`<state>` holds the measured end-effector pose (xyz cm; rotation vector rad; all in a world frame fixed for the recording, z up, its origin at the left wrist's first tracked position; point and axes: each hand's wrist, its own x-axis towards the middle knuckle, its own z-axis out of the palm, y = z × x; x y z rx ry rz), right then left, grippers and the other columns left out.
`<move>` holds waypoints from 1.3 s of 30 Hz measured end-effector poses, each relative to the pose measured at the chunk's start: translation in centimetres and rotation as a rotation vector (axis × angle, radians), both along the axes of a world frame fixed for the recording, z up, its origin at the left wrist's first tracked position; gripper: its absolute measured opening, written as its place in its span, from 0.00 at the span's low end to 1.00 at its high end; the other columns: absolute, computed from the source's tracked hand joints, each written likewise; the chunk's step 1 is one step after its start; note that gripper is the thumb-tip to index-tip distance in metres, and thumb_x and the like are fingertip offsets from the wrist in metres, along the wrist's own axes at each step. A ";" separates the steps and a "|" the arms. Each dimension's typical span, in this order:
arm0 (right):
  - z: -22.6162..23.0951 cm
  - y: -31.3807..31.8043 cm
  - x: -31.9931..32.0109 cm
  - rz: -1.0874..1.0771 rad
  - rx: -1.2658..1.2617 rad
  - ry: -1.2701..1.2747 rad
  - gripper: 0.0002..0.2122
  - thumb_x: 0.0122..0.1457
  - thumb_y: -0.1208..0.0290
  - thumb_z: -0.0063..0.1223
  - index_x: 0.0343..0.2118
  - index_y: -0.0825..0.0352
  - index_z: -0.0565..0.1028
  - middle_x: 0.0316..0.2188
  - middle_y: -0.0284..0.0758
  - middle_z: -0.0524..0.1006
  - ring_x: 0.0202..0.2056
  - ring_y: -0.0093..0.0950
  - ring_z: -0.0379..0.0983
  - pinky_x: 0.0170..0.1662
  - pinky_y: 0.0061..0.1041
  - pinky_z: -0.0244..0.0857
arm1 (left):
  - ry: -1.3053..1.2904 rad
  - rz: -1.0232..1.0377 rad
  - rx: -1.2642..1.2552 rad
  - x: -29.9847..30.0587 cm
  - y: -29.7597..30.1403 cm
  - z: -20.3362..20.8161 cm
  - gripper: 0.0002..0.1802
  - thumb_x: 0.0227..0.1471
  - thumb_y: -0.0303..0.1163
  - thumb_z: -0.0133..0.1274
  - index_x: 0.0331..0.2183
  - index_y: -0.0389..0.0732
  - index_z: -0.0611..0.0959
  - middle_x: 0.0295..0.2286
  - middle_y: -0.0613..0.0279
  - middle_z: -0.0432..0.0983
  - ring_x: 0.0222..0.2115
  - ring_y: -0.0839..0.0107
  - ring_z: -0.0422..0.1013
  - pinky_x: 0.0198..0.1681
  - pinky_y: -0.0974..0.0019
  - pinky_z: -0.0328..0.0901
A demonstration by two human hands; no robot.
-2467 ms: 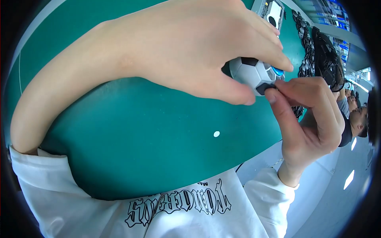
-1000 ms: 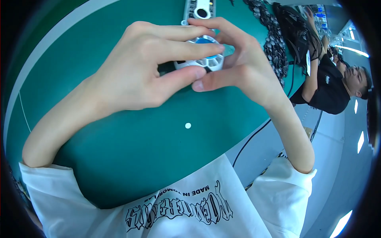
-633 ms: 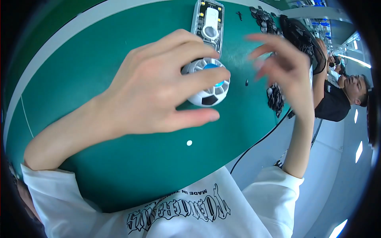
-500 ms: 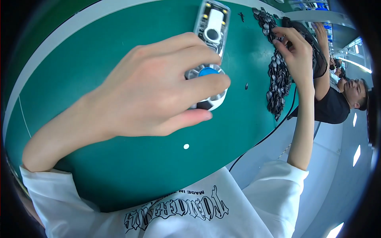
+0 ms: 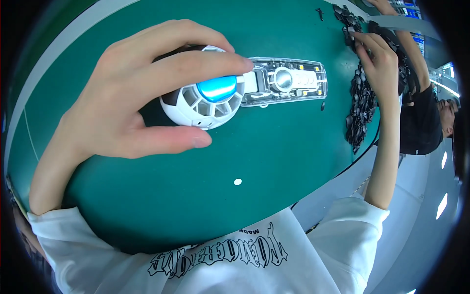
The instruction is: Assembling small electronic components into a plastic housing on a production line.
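Note:
A device that looks like a handheld fan lies on the green table, with a round white slotted head [image 5: 215, 105], a bright blue centre and a clear handle [image 5: 303, 81] pointing right. My left hand [image 5: 132, 83] curves over the head from the left. Its fingers reach across the top, and the thumb rests by the lower edge. At the far right, my right hand [image 5: 381, 61] pinches a small greyish piece [image 5: 350, 31] between thumb and fingers. That hand is above a long pile of small, shiny dark pieces [image 5: 361, 110].
One loose dark piece [image 5: 322, 106] lies just off the handle's end, and another dark part [image 5: 319, 13] sits near the far edge. A white round spot [image 5: 238, 182] marks the near table. Beyond the pile, a person in black [image 5: 421, 120] reaches in with an arm.
The fan has swung from pointing away to pointing right, and its head has shifted left with my left hand. A piece now shows in my right fingers at the pile.

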<state>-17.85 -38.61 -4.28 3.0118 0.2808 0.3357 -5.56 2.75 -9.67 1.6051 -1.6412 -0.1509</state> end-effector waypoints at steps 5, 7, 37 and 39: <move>-0.2 -0.1 -1.0 -0.196 0.283 0.008 0.08 0.61 0.73 0.59 0.41 0.69 0.81 0.29 0.38 0.80 0.28 0.26 0.77 0.35 0.24 0.69 | -0.018 -0.011 0.038 -0.3 0.1 -0.1 0.37 0.48 0.54 0.63 0.51 0.36 0.82 0.48 0.43 0.76 0.43 0.51 0.77 0.43 0.58 0.74; -0.6 0.2 -0.4 -0.186 0.232 0.095 0.08 0.61 0.72 0.60 0.40 0.69 0.81 0.26 0.38 0.80 0.28 0.24 0.76 0.34 0.22 0.68 | 0.002 0.013 0.023 -0.5 -0.4 -0.4 0.37 0.47 0.54 0.63 0.51 0.36 0.82 0.48 0.44 0.76 0.42 0.52 0.77 0.43 0.59 0.74; 1.7 20.1 -5.0 0.169 0.619 0.033 0.15 0.39 0.85 0.71 0.31 0.77 0.77 0.27 0.38 0.77 0.24 0.24 0.68 0.30 0.22 0.63 | -0.131 0.152 -0.088 -0.4 -2.6 -0.9 0.32 0.43 0.44 0.65 0.49 0.36 0.84 0.46 0.45 0.78 0.36 0.56 0.79 0.36 0.63 0.75; 1.0 20.0 -4.8 0.120 0.732 0.054 0.20 0.40 0.80 0.73 0.37 0.76 0.75 0.31 0.39 0.76 0.26 0.25 0.69 0.34 0.23 0.64 | -0.140 0.162 -0.095 -0.2 -1.8 -1.0 0.32 0.43 0.44 0.65 0.49 0.36 0.84 0.46 0.45 0.78 0.36 0.56 0.79 0.36 0.64 0.75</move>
